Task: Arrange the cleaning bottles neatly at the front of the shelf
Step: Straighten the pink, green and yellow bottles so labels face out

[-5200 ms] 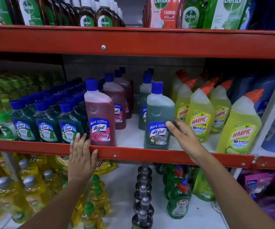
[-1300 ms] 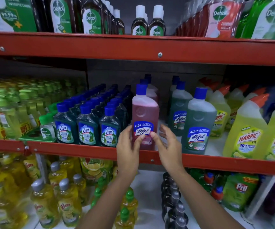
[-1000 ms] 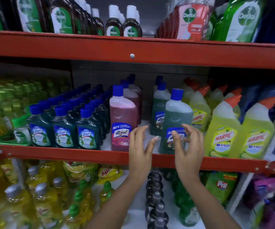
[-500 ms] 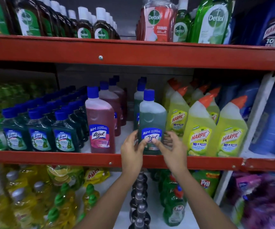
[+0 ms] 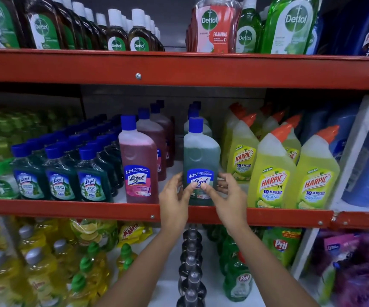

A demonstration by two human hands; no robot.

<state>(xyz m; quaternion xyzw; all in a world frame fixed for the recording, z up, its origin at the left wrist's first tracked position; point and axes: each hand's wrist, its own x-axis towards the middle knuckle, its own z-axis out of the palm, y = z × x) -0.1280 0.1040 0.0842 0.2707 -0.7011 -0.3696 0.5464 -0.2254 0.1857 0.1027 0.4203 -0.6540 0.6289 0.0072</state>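
A green Lizol bottle (image 5: 201, 156) with a blue cap stands upright at the front edge of the red middle shelf (image 5: 68, 210). My left hand (image 5: 174, 200) grips its lower left side, thumb on the label. My right hand (image 5: 227, 196) grips its lower right side, thumb also on the label. More green Lizol bottles (image 5: 195, 111) line up behind it. A pink Lizol bottle (image 5: 138, 160) stands at the shelf front to the left, apart from my hands, with a row of pink ones (image 5: 154, 138) behind.
Small dark-green Lizol bottles (image 5: 60, 176) fill the shelf to the left. Yellow Harpic bottles (image 5: 272, 171) with orange caps stand close on the right. Dettol bottles (image 5: 214, 25) sit on the shelf above. Yellow and green dish-liquid bottles (image 5: 237, 275) fill the shelf below.
Both hands left the pink Lizol bottle, moved right and closed on the green Lizol bottle. In the last half second they have stayed on it, with the thumbs closer together.
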